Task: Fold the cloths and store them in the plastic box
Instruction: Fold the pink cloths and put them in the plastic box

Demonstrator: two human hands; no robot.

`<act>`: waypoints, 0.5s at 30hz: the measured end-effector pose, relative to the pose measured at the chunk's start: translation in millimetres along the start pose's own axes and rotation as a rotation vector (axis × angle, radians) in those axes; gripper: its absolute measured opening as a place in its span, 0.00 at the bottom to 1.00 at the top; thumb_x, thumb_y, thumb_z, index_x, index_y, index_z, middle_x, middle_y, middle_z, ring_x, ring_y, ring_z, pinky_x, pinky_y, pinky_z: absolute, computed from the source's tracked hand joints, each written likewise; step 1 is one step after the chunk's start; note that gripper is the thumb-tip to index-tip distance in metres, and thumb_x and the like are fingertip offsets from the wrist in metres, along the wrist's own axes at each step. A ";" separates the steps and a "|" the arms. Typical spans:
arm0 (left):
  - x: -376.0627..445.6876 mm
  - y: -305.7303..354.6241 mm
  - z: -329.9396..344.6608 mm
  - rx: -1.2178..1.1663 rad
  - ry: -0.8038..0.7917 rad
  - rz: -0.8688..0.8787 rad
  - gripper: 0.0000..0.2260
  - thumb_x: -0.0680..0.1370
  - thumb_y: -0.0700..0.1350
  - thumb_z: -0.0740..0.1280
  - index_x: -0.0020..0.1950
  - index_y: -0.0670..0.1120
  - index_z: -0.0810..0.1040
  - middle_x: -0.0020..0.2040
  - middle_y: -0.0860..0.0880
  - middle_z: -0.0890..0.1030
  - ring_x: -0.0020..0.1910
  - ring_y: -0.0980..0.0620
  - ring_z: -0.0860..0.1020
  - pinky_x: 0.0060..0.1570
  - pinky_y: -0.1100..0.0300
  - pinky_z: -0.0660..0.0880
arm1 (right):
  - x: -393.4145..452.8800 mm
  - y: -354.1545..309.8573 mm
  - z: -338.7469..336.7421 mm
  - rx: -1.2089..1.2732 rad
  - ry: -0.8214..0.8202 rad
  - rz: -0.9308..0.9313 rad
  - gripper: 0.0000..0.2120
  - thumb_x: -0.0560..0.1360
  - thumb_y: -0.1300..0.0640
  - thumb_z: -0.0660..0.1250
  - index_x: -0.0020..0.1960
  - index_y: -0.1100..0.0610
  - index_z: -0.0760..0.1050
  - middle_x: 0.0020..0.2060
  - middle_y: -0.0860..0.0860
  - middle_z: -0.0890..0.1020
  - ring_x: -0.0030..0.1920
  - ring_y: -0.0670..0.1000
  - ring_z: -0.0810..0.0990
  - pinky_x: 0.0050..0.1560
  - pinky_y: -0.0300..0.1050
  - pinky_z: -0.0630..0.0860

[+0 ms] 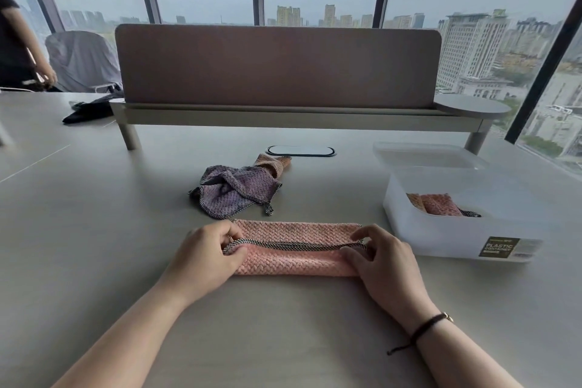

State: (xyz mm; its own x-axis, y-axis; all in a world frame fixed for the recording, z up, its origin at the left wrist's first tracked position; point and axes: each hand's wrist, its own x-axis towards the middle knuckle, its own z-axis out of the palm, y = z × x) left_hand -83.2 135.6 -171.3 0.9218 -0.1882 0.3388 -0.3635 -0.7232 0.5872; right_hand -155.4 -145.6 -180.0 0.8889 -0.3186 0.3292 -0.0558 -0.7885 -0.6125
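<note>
A pink waffle cloth lies in front of me as a long narrow strip, its dark checked hem running along the middle. My left hand pinches the strip's left end and my right hand pinches its right end. Behind it sits a crumpled purple cloth with a tan cloth partly under its far side. At the right stands the white translucent plastic box, open, with folded pink cloths inside.
The box's clear lid lies behind the box. A desk divider on a raised shelf crosses the table's back, with a cable port before it. Dark fabric and another person are at the far left.
</note>
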 end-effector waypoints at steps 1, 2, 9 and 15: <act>0.2 -0.6 -0.3 0.022 -0.006 0.000 0.09 0.69 0.47 0.77 0.40 0.55 0.77 0.31 0.56 0.78 0.32 0.62 0.75 0.35 0.66 0.70 | 0.2 -0.1 0.4 -0.015 -0.004 0.005 0.11 0.68 0.43 0.74 0.48 0.44 0.77 0.31 0.44 0.78 0.39 0.51 0.79 0.42 0.46 0.77; 0.7 -1.5 -0.6 0.036 -0.011 0.007 0.10 0.68 0.47 0.77 0.39 0.55 0.77 0.27 0.55 0.74 0.28 0.61 0.72 0.32 0.67 0.68 | 0.1 -0.4 0.6 -0.028 -0.008 0.009 0.12 0.68 0.43 0.74 0.48 0.44 0.77 0.32 0.44 0.78 0.40 0.51 0.79 0.42 0.45 0.77; -2.4 -0.7 -1.1 0.141 0.013 0.025 0.10 0.69 0.48 0.74 0.46 0.56 0.75 0.33 0.55 0.75 0.33 0.57 0.75 0.35 0.59 0.74 | -3.9 -6.2 -1.7 -0.131 -0.039 -0.020 0.13 0.69 0.43 0.73 0.51 0.45 0.76 0.34 0.42 0.74 0.44 0.50 0.80 0.39 0.42 0.70; -8.4 15.9 1.5 0.313 0.150 0.249 0.08 0.67 0.47 0.76 0.44 0.53 0.83 0.42 0.55 0.78 0.44 0.50 0.78 0.42 0.56 0.78 | -7.6 -14.8 -6.8 -0.213 0.149 -0.336 0.03 0.71 0.51 0.73 0.44 0.46 0.81 0.46 0.43 0.79 0.48 0.50 0.78 0.48 0.48 0.73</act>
State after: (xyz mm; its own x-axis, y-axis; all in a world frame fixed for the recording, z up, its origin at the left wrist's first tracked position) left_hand -96.5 124.7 -165.9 0.7729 -0.3003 0.5590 -0.4926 -0.8393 0.2302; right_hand -164.4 -135.1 -168.5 0.7989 -0.0861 0.5953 0.1187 -0.9477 -0.2964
